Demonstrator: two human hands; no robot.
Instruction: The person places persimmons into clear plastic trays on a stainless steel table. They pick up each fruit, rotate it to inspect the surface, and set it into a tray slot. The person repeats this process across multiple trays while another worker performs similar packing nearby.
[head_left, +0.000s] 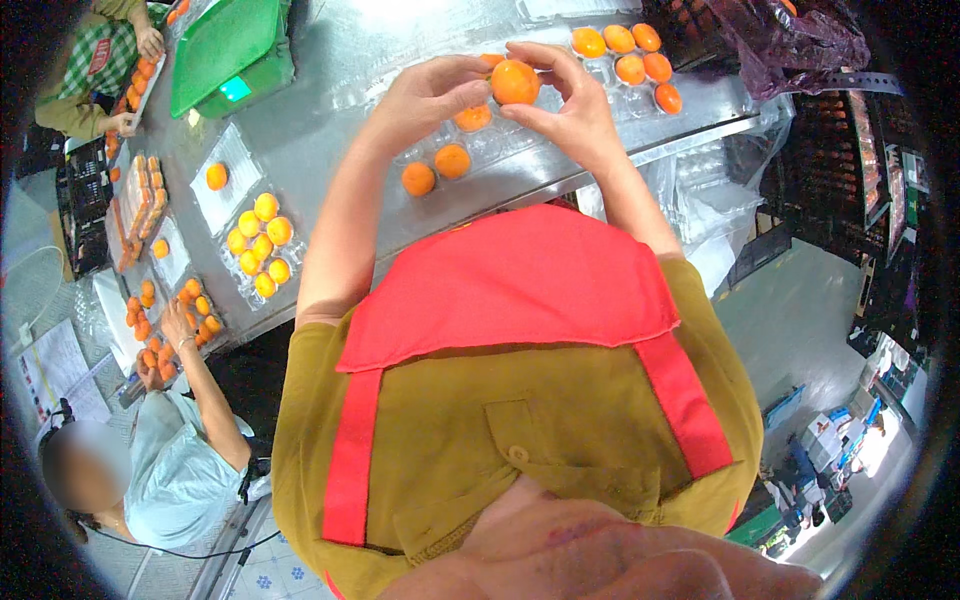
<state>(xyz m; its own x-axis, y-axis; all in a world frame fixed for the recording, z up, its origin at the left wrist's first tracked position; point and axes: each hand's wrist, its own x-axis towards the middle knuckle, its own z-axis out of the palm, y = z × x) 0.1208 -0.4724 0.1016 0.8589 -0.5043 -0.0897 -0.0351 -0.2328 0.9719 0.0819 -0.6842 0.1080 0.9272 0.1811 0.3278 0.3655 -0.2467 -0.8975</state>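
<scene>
Between my two hands is a round orange fruit (516, 82), above a clear plastic tray. My left hand (433, 96) has its thumb and fingertips at the fruit's left side. The fingers of my right hand (568, 101) curl around the other side, thumb below and forefinger above. Under the hands, another orange fruit (474, 118) sits in the tray, partly hidden by them. Two more fruits (452, 160) lie nearer my body, by my left forearm. To the right of my right hand, several fruits (631, 70) rest in clear plastic trays.
Metal table (330, 150) bears a green basin-like scale (225, 56) with a lit display. Left of me are a tray of several yellow-orange fruits (262, 246) and stacked packed trays (139, 202). A co-worker's hand (177, 322) handles fruit; another person's hands (150, 43) hold a filled tray.
</scene>
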